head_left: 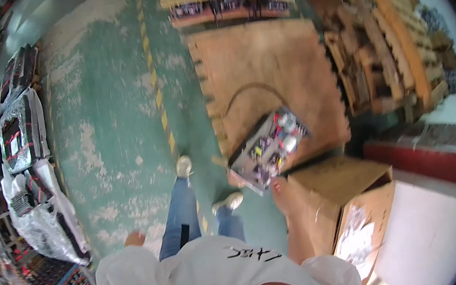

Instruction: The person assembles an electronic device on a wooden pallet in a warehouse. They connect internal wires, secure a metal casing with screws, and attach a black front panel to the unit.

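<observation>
My right hand (280, 188) is at the near edge of a shallow grey tray (254, 183), closed on its rim as far as the blur shows. Small mixed items (274, 145) in red, white, yellow and dark colours fill the tray, too smeared to name. Behind it lies a brown wooden board (269, 57); whether the tray rests on the board or hangs above it, I cannot tell. Low at my left side is my left hand (135, 239), partly hidden by my white sleeve. Its fingers are blurred, and no held thing shows.
An open cardboard box (330, 187) stands close by my right arm. Wooden pallets (393, 48) are stacked at the right, and loaded ones (230, 0) stand ahead. Wrapped dark goods (25, 133) line the left. A yellow-black floor line (158, 94) runs forward along the green floor.
</observation>
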`<control>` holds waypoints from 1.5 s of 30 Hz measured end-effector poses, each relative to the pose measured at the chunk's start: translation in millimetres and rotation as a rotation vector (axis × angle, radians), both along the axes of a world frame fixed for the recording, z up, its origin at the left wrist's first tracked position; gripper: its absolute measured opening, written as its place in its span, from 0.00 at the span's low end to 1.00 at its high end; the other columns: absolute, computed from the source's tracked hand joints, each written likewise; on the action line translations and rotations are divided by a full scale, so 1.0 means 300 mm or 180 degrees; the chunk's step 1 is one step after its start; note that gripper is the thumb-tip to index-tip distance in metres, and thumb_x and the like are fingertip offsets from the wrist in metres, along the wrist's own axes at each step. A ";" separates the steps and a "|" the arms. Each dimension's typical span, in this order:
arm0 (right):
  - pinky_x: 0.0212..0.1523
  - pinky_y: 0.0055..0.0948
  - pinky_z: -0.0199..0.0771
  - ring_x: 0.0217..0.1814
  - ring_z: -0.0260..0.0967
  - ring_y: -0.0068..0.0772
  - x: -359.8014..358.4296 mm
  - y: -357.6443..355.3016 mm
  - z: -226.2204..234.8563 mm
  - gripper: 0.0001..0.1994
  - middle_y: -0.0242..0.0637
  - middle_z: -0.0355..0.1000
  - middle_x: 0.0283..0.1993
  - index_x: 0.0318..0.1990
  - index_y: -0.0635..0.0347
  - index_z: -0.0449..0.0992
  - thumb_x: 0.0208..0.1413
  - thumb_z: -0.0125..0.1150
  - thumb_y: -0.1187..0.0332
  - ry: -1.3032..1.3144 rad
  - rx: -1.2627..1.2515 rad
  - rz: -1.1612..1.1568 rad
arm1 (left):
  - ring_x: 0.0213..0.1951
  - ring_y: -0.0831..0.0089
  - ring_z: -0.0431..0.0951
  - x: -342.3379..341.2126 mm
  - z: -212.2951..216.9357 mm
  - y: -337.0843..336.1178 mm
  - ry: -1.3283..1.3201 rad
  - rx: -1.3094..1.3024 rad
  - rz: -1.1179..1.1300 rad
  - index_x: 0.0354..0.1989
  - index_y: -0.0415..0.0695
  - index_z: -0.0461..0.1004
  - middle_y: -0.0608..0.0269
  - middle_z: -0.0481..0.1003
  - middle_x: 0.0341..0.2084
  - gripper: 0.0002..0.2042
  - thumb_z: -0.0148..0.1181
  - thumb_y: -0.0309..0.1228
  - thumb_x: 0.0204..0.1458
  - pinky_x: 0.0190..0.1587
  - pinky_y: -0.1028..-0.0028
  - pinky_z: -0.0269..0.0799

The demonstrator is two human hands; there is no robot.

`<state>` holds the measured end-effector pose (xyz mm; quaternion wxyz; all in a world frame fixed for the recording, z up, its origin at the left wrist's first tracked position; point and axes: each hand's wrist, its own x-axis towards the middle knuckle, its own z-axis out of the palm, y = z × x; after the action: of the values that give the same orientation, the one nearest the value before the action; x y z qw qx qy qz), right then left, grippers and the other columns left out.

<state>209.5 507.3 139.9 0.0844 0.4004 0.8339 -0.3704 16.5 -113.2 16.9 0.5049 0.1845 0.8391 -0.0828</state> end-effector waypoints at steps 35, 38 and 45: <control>0.47 0.42 0.70 0.45 0.70 0.51 -1.857 1.325 -0.181 0.12 0.50 0.74 0.42 0.41 0.63 0.76 0.55 0.50 0.66 -0.1300 0.1420 0.1558 | 0.40 0.56 0.77 -2.067 0.653 1.530 0.2054 0.2962 0.1872 0.41 0.42 0.75 0.52 0.77 0.36 0.11 0.52 0.35 0.55 0.42 0.62 0.71; 0.46 0.42 0.70 0.44 0.70 0.52 -2.395 1.514 0.017 0.12 0.51 0.74 0.41 0.40 0.64 0.75 0.56 0.48 0.68 0.0020 0.1812 0.0892 | 0.40 0.56 0.78 -2.190 0.632 1.643 0.2175 0.3266 0.1872 0.40 0.42 0.75 0.51 0.77 0.36 0.11 0.53 0.35 0.55 0.42 0.62 0.72; 0.38 0.36 0.72 0.39 0.73 0.47 -3.190 1.144 0.914 0.07 0.48 0.72 0.38 0.40 0.64 0.73 0.54 0.56 0.73 0.2955 0.1416 0.0918 | 0.41 0.54 0.77 -2.556 0.716 1.834 0.1846 0.3184 0.1691 0.41 0.42 0.75 0.50 0.77 0.37 0.12 0.54 0.34 0.54 0.43 0.62 0.71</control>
<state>-747.5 850.6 414.2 -0.3302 0.0839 0.8884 -0.3075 -750.3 437.0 231.7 0.1133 0.1536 0.8962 0.4006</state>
